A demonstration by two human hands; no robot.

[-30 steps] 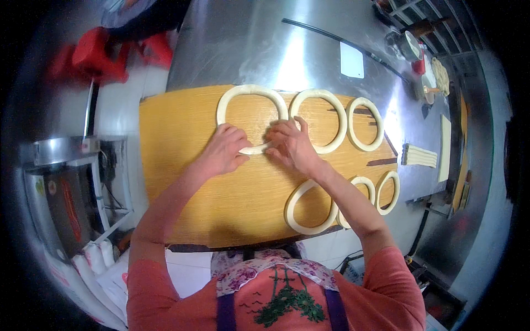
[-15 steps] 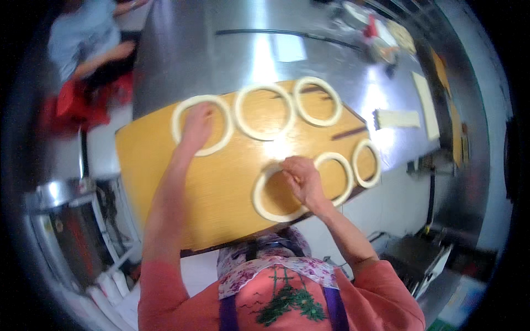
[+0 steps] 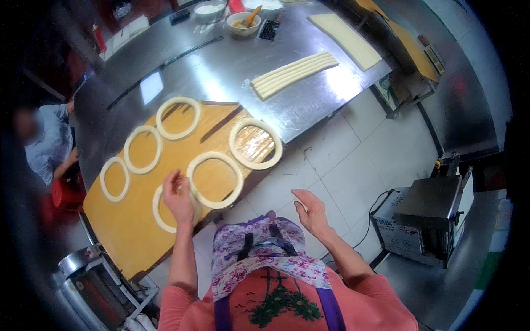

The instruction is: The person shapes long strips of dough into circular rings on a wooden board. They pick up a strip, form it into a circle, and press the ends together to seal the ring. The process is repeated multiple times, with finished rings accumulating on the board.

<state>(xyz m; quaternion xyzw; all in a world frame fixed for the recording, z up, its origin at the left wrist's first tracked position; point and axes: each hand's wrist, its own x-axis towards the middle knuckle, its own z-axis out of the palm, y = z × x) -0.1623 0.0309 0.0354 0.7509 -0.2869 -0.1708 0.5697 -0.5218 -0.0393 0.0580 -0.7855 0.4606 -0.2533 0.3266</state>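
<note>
Nearest, off the right side of the wooden board point(image 3: 127, 237): right hand point(image 3: 311, 212), open over the floor point(image 3: 314, 168), holding nothing. Just above the board's near edge: left hand point(image 3: 178, 196), fingers loosely bent, over the nearest dough ring point(image 3: 156, 209); can't tell if touching or pinching it.

By the look, shaping done for six rings, all lying on the board. On its near side: the nearest ring, a second ring point(image 3: 240, 179) and a third ring point(image 3: 262, 165), close together. On its far side, left to right: a fourth ring point(image 3: 127, 179), a fifth ring point(image 3: 159, 151) and a sixth ring point(image 3: 197, 118).

Not yet round, past the board's far right end: dough strips point(image 3: 295, 74) on the metal tabletop point(image 3: 221, 66), then a wide dough piece point(image 3: 348, 41) marked with lines. Seemingly left to shape.

Hidden: part of the nearest ring, behind the left hand. Too small to see: any joins in the rings. Past the board's left side: another person point(image 3: 52, 138), blurry. Farthest beyond the board: a bowl point(image 3: 237, 30) with a brush point(image 3: 254, 15), insides unclear.
</note>
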